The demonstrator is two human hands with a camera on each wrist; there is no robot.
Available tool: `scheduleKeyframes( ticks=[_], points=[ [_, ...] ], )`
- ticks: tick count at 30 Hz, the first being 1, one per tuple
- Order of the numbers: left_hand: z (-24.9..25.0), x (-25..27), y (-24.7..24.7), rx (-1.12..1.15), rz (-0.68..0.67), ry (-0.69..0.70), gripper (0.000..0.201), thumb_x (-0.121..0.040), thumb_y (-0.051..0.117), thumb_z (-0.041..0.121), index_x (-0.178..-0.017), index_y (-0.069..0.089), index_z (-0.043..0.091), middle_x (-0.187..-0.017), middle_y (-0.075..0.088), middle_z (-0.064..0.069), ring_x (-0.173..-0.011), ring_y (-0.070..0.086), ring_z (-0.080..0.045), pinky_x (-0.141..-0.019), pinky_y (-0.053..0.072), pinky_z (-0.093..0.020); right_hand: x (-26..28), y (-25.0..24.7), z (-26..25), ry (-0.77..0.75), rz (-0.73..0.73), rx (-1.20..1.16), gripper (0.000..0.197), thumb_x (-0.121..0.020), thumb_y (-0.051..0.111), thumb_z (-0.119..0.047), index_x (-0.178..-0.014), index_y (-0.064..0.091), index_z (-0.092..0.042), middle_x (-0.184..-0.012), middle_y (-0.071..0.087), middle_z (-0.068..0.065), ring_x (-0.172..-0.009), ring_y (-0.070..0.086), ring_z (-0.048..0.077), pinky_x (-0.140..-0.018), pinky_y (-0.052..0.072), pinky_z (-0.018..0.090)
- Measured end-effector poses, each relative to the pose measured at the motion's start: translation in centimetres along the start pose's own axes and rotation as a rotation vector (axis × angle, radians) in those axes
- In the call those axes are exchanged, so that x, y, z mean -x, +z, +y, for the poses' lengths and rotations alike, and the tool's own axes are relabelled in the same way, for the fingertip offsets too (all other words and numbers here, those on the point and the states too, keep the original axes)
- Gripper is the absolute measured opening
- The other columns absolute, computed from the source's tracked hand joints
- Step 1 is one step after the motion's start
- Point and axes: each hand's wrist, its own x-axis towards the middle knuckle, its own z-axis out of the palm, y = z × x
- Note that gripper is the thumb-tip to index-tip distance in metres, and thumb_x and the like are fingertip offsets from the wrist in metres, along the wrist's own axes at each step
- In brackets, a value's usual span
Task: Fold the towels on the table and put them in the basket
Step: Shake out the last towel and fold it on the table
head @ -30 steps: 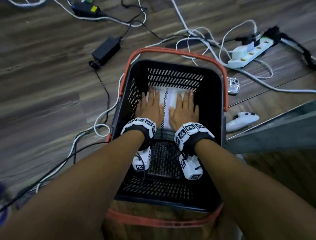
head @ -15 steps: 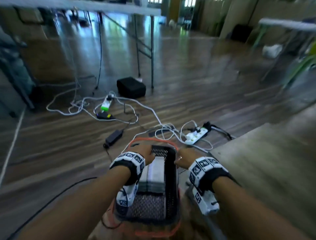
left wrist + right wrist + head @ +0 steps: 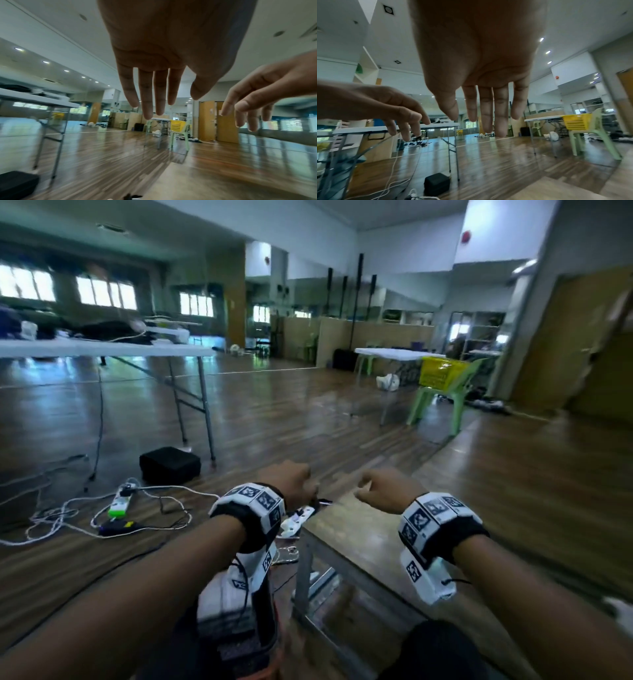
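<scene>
Both my left hand (image 3: 289, 481) and right hand (image 3: 383, 489) hung loose, holding nothing. Near the surface's (image 3: 376, 539) left edge, I might have bumped the basket (image 3: 263, 621).

Place: a large indoor hall.
Floor: glossy wood floor (image 3: 308, 419) running far back, with a white line across it.
Far wall: mirrors (image 3: 342, 302) and small windows (image 3: 102, 294) on the left.
Ceiling: high, with recessed lights (image 3: 46, 62).
Furniture: white folding tables (image 3: 102, 348) left and far right; green plastic chair (image 3: 442, 395) carrying a yellow basket (image 3: 442, 373).
Near left floor: cables (image 3: 68, 508), power strip (image 3: 121, 501), black box (image 3: 169, 464).
Right: wooden doors (image 3: 217, 121).
</scene>
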Motion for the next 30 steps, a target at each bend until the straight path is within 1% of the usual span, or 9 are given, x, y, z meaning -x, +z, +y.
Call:
scheduleKeyframes(
  ticks=[5, 8, 11, 13, 16, 19, 23, 26, 30],
  points=[
    [7.0, -0.3, 0.5, 0.02, -0.025, 0.18, 0.038, -0.088, 0.043, 0.053, -0.111, 0.055, 0.025, -0.115, 0.062, -0.006, -0.099, 0.06, -0.027, -0.08, 0.048, -0.034, 5.7, -1.0, 6.1, 0.191, 0.026, -0.014, 0.035, -0.082, 0.052, -0.054, -0.107, 0.06, -0.029, -0.118, 0.063, 0.001, -0.104, 0.059, 0.022, -0.09, 0.049, 0.041],
    [11.6, -0.4, 1.6, 0.009, -0.053, 0.303, 0.043, -0.091, 0.042, 0.052, -0.121, 0.052, 0.023, -0.12, 0.059, -0.005, -0.107, 0.057, -0.026, -0.077, 0.041, -0.032, 10.0, -1.6, 9.7, 0.271, 0.038, -0.02, 0.032, -0.089, 0.053, -0.041, -0.109, 0.063, -0.018, -0.118, 0.062, 0.005, -0.108, 0.056, 0.022, -0.082, 0.043, 0.027],
    [16.2, -0.7, 3.8, 0.031, -0.064, 0.443, 0.042, -0.09, 0.043, 0.051, -0.118, 0.054, 0.021, -0.118, 0.062, -0.004, -0.106, 0.057, -0.025, -0.078, 0.043, -0.031, 14.1, -1.6, 13.5, 0.39, 0.025, -0.03, 0.033, -0.092, 0.052, -0.037, -0.109, 0.066, -0.012, -0.113, 0.066, 0.007, -0.102, 0.06, 0.023, -0.073, 0.041, 0.026],
    [19.6, -0.8, 5.4, 0.067, -0.093, 0.52, 0.042, -0.089, 0.043, 0.053, -0.116, 0.055, 0.022, -0.117, 0.062, -0.003, -0.104, 0.057, -0.025, -0.081, 0.047, -0.033, 16.7, -1.3, 16.4, 0.464, 0.03, -0.038, 0.033, -0.09, 0.052, -0.043, -0.105, 0.068, -0.019, -0.113, 0.067, 0.003, -0.1, 0.061, 0.021, -0.081, 0.049, 0.032],
    [24.7, -0.5, 7.8, 0.075, -0.16, 0.631, 0.042, -0.091, 0.042, 0.05, -0.118, 0.053, 0.021, -0.12, 0.06, -0.004, -0.107, 0.056, -0.025, -0.078, 0.043, -0.031, 20.7, -0.6, 20.8, 0.604, 0.034, -0.082, 0.033, -0.088, 0.052, -0.046, -0.108, 0.066, -0.023, -0.118, 0.065, -0.001, -0.105, 0.06, 0.02, -0.09, 0.049, 0.041],
    [29.7, 0.0, 10.5, 0.102, -0.224, 0.747, 0.039, -0.091, 0.042, 0.048, -0.111, 0.057, 0.018, -0.114, 0.062, -0.006, -0.1, 0.059, -0.027, -0.08, 0.049, -0.034, 24.6, 0.5, 24.3, 0.736, 0.068, -0.106, 0.028, -0.087, 0.052, -0.043, -0.105, 0.065, -0.025, -0.119, 0.064, 0.0, -0.106, 0.059, 0.021, -0.091, 0.047, 0.039],
    [35.5, 1.4, 15.2, 0.122, -0.299, 0.867, 0.033, -0.091, 0.045, 0.044, -0.099, 0.059, 0.016, -0.103, 0.065, -0.004, -0.093, 0.06, -0.026, -0.073, 0.043, -0.028, 28.8, 4.4, 28.7, 0.839, 0.032, -0.119, 0.023, -0.088, 0.053, -0.036, -0.101, 0.067, -0.024, -0.124, 0.059, -0.001, -0.114, 0.054, 0.02, -0.096, 0.043, 0.034],
    [39.0, 2.5, 19.6, 0.095, -0.321, 0.944, 0.031, -0.089, 0.045, 0.043, -0.092, 0.061, 0.017, -0.1, 0.066, -0.004, -0.09, 0.061, -0.026, -0.076, 0.045, -0.032, 30.8, 7.9, 31.2, 0.886, -0.024, -0.131, 0.026, -0.087, 0.053, -0.036, -0.109, 0.063, -0.024, -0.122, 0.062, 0.002, -0.108, 0.058, 0.022, -0.094, 0.046, 0.038],
    [41.9, 3.0, 24.9, 0.062, -0.386, 0.986, 0.03, -0.088, 0.05, 0.036, -0.111, 0.06, 0.019, -0.116, 0.063, -0.004, -0.106, 0.058, -0.025, -0.094, 0.043, -0.038, 31.2, 11.7, 32.9, 0.81, -0.049, -0.057, 0.031, -0.087, 0.053, -0.031, -0.117, 0.061, -0.028, -0.125, 0.061, -0.003, -0.116, 0.054, 0.019, -0.098, 0.041, 0.039]
  ],
)
